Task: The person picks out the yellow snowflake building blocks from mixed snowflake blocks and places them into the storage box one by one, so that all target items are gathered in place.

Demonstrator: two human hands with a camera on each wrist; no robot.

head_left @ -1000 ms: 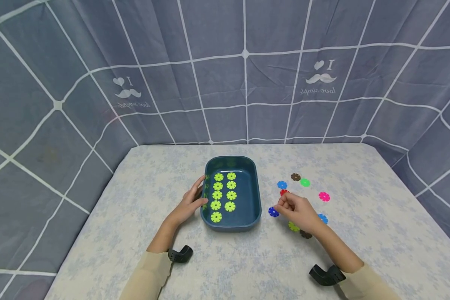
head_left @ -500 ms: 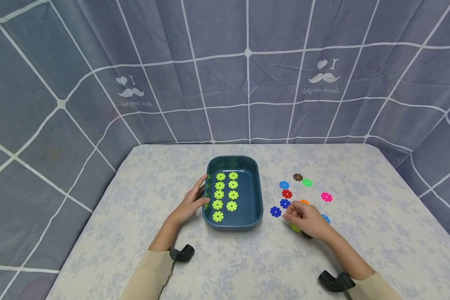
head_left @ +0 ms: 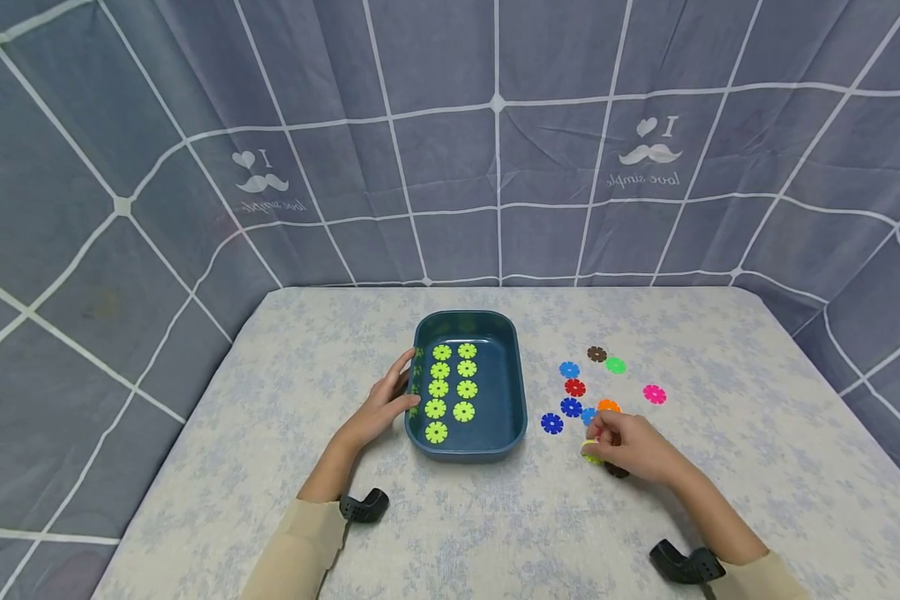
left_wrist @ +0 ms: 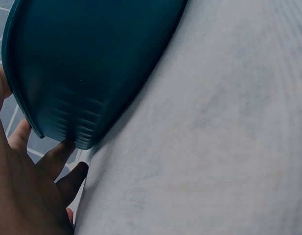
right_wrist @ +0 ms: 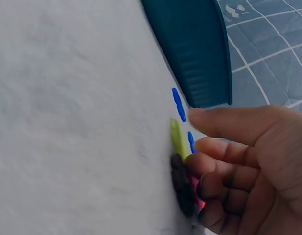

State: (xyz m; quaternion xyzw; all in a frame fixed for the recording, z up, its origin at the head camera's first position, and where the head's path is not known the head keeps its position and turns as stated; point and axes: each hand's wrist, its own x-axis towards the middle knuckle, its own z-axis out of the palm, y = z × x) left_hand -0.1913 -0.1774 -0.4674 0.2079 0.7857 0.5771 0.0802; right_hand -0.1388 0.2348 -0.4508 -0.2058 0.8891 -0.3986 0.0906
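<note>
My left hand [head_left: 378,408] rests on the left side of a dark teal tray [head_left: 498,452], its thumb at the rim and its fingers spread loosely against the outer wall. Inside the tray, yellow-green notched plastic discs [head_left: 437,432] lie in two columns. On the table to the right, my right hand [head_left: 633,448] reaches down over a yellow-green disc [head_left: 591,452]. The right wrist view has thumb and index finger apart close to that yellow-green disc [right_wrist: 178,138], the other fingers curled in. A dark brown disc [right_wrist: 181,186] lies beside it, under the hand.
Around the right hand lie dark blue discs [head_left: 552,423], a red disc [head_left: 574,387], an orange disc [head_left: 609,406], a pink disc [head_left: 654,394], a green disc [head_left: 616,365] and light blue discs [head_left: 569,369]. A grey-blue curtain [head_left: 450,167] hangs behind the patterned table [head_left: 330,333].
My right hand has moved right and toward me, from beside the dark blue discs to the yellow-green disc, uncovering the red and dark blue discs. The left hand stays at the tray.
</note>
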